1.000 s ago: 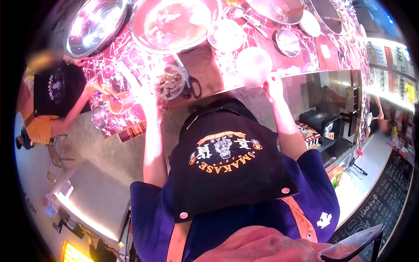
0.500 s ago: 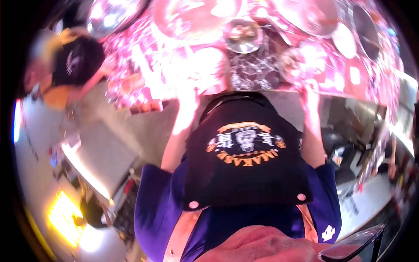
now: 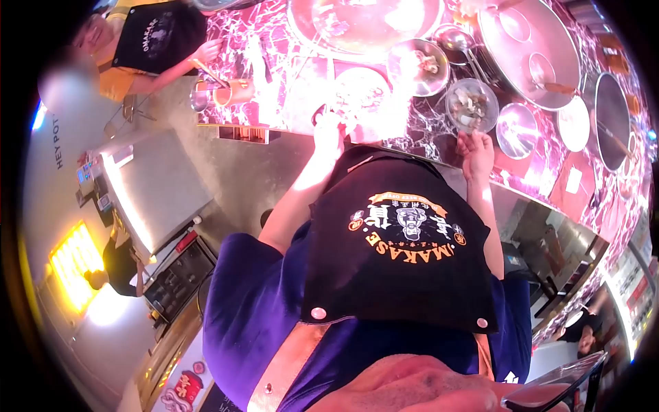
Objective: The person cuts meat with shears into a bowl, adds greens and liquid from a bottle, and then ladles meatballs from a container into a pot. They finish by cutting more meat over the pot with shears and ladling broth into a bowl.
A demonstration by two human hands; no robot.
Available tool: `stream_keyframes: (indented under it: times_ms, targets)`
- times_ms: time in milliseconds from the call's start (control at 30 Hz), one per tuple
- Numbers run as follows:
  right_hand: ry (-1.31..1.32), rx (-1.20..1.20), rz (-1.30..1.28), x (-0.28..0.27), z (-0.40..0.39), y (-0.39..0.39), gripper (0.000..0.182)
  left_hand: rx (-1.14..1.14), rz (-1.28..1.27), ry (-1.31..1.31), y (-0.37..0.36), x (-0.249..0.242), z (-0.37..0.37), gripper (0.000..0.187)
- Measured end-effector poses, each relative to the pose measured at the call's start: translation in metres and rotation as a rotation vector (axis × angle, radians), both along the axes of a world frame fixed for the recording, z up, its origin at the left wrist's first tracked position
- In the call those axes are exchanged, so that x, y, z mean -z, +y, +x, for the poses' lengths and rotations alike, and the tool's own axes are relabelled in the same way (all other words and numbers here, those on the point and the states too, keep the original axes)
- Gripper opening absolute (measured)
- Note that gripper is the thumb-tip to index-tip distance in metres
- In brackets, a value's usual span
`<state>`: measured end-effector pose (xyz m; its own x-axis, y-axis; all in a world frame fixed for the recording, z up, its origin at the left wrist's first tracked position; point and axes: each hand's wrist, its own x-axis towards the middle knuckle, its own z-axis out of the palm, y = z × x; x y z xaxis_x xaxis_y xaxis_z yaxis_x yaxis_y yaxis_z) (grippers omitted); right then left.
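Note:
Bright glare washes out my left hand [image 3: 329, 134] at the counter's near edge. Its fingers look closed, with a small dark piece showing beside them; what they hold cannot be made out. Just beyond it lies a pale board or plate with chopped food [image 3: 362, 93], also overexposed. My right hand [image 3: 475, 152] has its fingers curled at the near rim of a clear bowl [image 3: 471, 103] holding pieces of food. A metal bowl [image 3: 420, 65] with more food stands between the two hands, farther back.
Large pans [image 3: 528, 51] and a ladle [image 3: 454, 38] fill the far side of the marbled counter. A shiny metal bowl [image 3: 516, 130] stands right of the clear bowl. At the left, a co-worker in a black apron [image 3: 156, 38] reaches toward a container [image 3: 233, 93].
The view has turned and sharpened. The clear bowl with food now stands at my right hand, whose fingers are at its rim. My left hand remains by the chopped food.

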<state>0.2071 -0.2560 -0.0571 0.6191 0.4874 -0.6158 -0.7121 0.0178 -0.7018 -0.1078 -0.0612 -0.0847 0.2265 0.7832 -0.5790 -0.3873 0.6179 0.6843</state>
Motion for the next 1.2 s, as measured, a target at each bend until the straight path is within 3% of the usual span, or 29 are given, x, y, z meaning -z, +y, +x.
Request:
stream_keyframes:
  times_ms: [133, 167, 233, 300, 333, 367, 433, 500, 533, 633, 833, 967, 1000, 1200]
  targets:
    - [-0.057, -0.302, -0.155, -0.017, -0.016, -0.008, 0.020, -0.010, 0.018, 0.053, -0.003, 0.003, -0.005, 0.014]
    - [-0.079, -0.415, -0.124, -0.013, -0.016, -0.014, 0.019, 0.076, 0.069, 0.094, -0.003, 0.004, -0.012, 0.016]
    - [-0.147, -0.655, -0.179, -0.026, -0.017, -0.013, 0.020, 0.255, 0.202, 0.142, 0.011, 0.012, -0.013, 0.020]
    - [-0.101, -0.860, -0.274, -0.062, -0.019, 0.008, 0.023, 0.329, 0.505, 0.269, 0.012, 0.035, -0.015, 0.026]
    - [-0.131, -0.940, -0.254, -0.080, -0.018, 0.020, 0.024, 0.135, 0.098, -0.040, 0.013, -0.002, 0.000, 0.023]
    - [-0.150, -1.036, -0.232, -0.098, -0.017, 0.035, 0.026, 0.121, 0.094, -0.060, 0.016, -0.011, 0.006, 0.023]
    - [-0.313, -1.168, -0.261, -0.139, -0.010, 0.075, 0.030, 0.472, 0.319, 0.257, 0.020, -0.020, -0.003, 0.019]
    - [-0.616, -1.018, 0.039, -0.154, 0.003, 0.092, 0.032, 0.424, 0.052, 0.228, 0.026, -0.025, 0.000, 0.020]
    - [-0.477, -0.981, 0.061, -0.179, -0.001, 0.115, 0.031, 0.423, 0.045, 0.205, 0.024, -0.025, -0.005, 0.021]
    - [-0.534, -0.986, -0.005, -0.183, 0.021, 0.154, 0.025, 0.487, 0.028, 0.176, 0.034, -0.044, -0.031, 0.026]
    - [-0.571, -1.019, -0.074, -0.175, -0.045, 0.211, 0.021, 0.409, 0.002, 0.192, 0.044, -0.034, -0.101, 0.030]
    - [-0.494, -1.122, -0.124, -0.160, -0.094, 0.224, 0.024, 0.355, -0.061, 0.230, 0.043, -0.022, -0.144, 0.030]
    - [-0.539, -1.165, -0.036, -0.143, -0.094, 0.223, 0.025, 0.375, -0.067, 0.239, 0.044, -0.020, -0.153, 0.030]
    - [-0.562, -1.136, -0.158, -0.137, -0.113, 0.222, 0.026, 0.422, -0.108, 0.270, 0.049, -0.015, -0.170, 0.030]
